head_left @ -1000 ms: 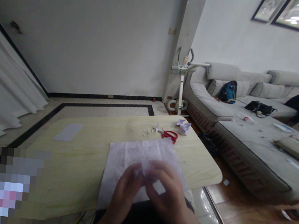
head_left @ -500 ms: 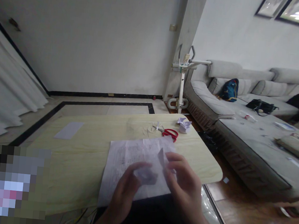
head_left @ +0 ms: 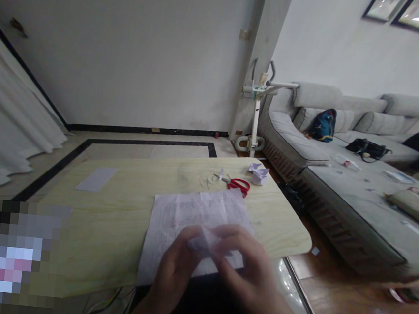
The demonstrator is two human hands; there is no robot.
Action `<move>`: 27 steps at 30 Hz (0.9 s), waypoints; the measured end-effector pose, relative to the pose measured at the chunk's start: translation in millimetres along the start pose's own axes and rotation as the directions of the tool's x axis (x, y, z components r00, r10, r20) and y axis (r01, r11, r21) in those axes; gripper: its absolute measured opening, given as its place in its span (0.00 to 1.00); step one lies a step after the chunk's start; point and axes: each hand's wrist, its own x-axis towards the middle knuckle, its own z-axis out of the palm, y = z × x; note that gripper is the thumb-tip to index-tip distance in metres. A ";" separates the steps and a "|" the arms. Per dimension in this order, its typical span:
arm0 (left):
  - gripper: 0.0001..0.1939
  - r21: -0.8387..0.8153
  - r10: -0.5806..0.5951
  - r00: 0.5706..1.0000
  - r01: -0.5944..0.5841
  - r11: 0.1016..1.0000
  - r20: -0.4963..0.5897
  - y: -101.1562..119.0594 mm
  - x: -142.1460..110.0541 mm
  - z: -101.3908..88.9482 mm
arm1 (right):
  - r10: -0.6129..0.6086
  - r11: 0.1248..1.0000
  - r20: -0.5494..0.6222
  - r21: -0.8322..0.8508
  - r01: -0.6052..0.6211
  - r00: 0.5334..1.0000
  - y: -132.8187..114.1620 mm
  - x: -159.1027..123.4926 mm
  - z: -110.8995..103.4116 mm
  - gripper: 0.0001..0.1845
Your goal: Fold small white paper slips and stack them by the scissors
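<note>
Over a creased, printed paper sheet (head_left: pixel 176 218), both hands meet at the near edge of the table. My left hand (head_left: pixel 177 260) is closed around a small folded white paper piece (head_left: pixel 197 243). Against it, my right hand (head_left: pixel 249 262) pinches a pointed folded paper (head_left: pixel 208 236), slightly smeared by motion. The two pieces overlap, and I cannot tell whether they are joined. Past the sheet lie red-handled scissors (head_left: pixel 239 184), with thin pale strips (head_left: pixel 207 182) beside the blades. Folded white paper shapes (head_left: pixel 260 175) sit near the far right corner.
The pale wooden table (head_left: pixel 120 232) carries a blank white paper slip (head_left: pixel 96 179) on its far left. To the right stands a grey sofa (head_left: pixel 351 225) with bags on it. A white exercise machine (head_left: pixel 256 117) is behind the table. Lower left is pixelated.
My right hand was lifted apart to the right with the pointed paper half a second ago. It has come back left, bringing that paper against the piece in my left hand.
</note>
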 end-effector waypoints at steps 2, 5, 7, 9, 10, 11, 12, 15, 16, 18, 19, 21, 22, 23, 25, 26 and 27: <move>0.09 0.007 -0.004 1.000 0.004 1.000 -0.003 -2.1 -0.5 0.3 | -0.007 1.000 0.045 -0.025 0.008 0.999 -0.9 0.3 1.8 0.08; 0.10 -0.015 -0.034 0.999 0.033 0.999 -0.027 -9.5 -3.0 -1.1 | -0.006 0.999 0.062 -0.037 0.008 0.998 1.1 -0.8 2.6 0.08; 0.11 -0.042 -0.071 0.997 0.069 0.997 -0.044 -14.7 -4.5 -2.1 | -0.005 0.999 0.071 -0.047 0.008 0.997 3.5 -2.2 2.2 0.09; 0.11 -0.043 -0.105 0.994 0.103 0.994 -0.039 -17.5 -4.8 -2.3 | -0.003 0.997 0.083 -0.072 0.009 0.997 5.6 -3.7 1.6 0.10; 0.11 -0.033 -0.112 0.993 0.111 0.993 -0.033 -17.6 -4.4 -1.9 | 0.005 0.996 0.092 -0.089 0.003 0.996 6.5 -4.1 1.2 0.10; 0.10 -0.023 -0.112 0.993 0.112 0.993 -0.023 -17.1 -3.7 -1.3 | 0.019 0.994 0.105 -0.105 -0.008 0.994 7.3 -4.4 0.7 0.10; 0.11 -0.016 -0.110 0.994 0.109 0.994 -0.011 -16.1 -3.0 -0.5 | 0.034 0.993 0.121 -0.117 -0.020 0.992 7.8 -4.5 0.2 0.10; 0.14 -0.004 -0.122 0.992 0.122 0.992 0.006 -12.4 -1.1 1.9 | 0.083 0.989 0.167 -0.139 -0.060 0.982 8.6 -3.6 -1.7 0.09; 0.15 0.003 -0.135 0.991 0.135 0.991 0.009 -11.5 -0.8 2.4 | 0.091 0.988 0.178 -0.142 -0.066 0.980 8.6 -3.0 -2.5 0.10; 0.17 0.024 -0.153 0.988 0.152 0.988 0.014 -10.5 -0.8 2.9 | 0.096 0.987 0.197 -0.145 -0.068 0.976 8.5 -2.0 -3.7 0.10; 0.18 0.037 -0.157 0.988 0.156 0.987 0.012 -10.2 -1.0 2.7 | 0.096 0.987 0.209 -0.147 -0.066 0.973 8.5 -1.6 -4.2 0.10; 0.17 0.059 -0.164 0.986 0.163 0.985 0.014 -10.0 -1.4 2.0 | 0.093 0.987 0.225 -0.151 -0.060 0.970 8.2 -1.0 -4.9 0.10; 0.17 0.069 -0.172 0.985 0.170 0.983 0.016 -9.8 -1.7 1.5 | 0.096 0.986 0.230 -0.153 -0.061 0.969 7.9 -0.9 -5.0 0.10; 0.17 0.080 -0.179 0.984 0.177 0.981 0.018 -9.7 -1.9 1.1 | 0.102 0.986 0.233 -0.156 -0.066 0.967 7.7 -0.9 -5.0 0.10; 0.16 0.098 -0.179 0.983 0.175 0.980 0.035 -9.6 -2.3 0.4 | 0.119 0.984 0.238 -0.157 -0.083 0.964 7.3 -1.1 -4.4 0.10; 0.16 0.104 -0.169 0.985 0.164 0.981 0.043 -9.6 -2.4 0.3 | 0.127 0.983 0.241 -0.159 -0.090 0.962 7.3 -1.2 -4.0 0.09; 0.16 0.110 -0.159 0.986 0.153 0.982 0.044 -9.7 -2.6 0.3 | 0.133 0.982 0.240 -0.164 -0.095 0.962 7.6 -1.4 -3.4 0.09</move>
